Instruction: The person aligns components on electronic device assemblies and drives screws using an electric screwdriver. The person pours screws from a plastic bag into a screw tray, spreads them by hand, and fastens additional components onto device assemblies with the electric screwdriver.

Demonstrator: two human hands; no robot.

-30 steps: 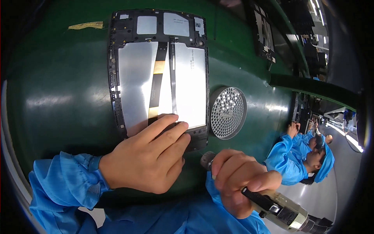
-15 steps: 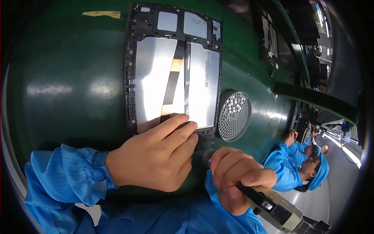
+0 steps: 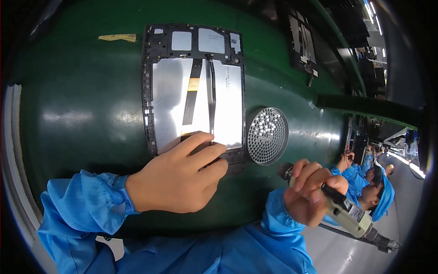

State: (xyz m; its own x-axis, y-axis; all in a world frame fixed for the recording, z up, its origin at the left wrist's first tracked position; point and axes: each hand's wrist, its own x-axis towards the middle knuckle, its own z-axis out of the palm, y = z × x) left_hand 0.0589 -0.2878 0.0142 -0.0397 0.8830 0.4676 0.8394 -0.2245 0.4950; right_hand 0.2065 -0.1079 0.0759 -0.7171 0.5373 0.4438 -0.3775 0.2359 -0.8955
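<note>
An opened tablet (image 3: pixel 228 100) lies on the green bench, its metal-backed inside facing up. A black and gold flat ribbon cable (image 3: pixel 194 84) runs down its middle, beside a thin black cable (image 3: pixel 212 91). My left hand (image 3: pixel 178 176) rests on the near end of the tablet, its curled fingers holding it down; what lies beneath them is hidden. My right hand (image 3: pixel 310 192) is wrapped around a pale, black-topped electric screwdriver (image 3: pixel 351 217), raised to the right of the tablet. The tool's tip points left and is blurred.
A round grey dish (image 3: pixel 268 136) with rows of small pits stands just right of the tablet. Another opened tablet (image 3: pixel 302 41) lies at the far right. A green rail (image 3: pixel 365 107) crosses the right side. Beyond it a person in blue (image 3: pixel 372 192) works. A yellowish strip (image 3: pixel 117 38) lies far left.
My right hand has carried the electric screwdriver up and to the right, away from the tablet's near corner. My left hand stays on the tablet. The whole view has shifted slightly.
</note>
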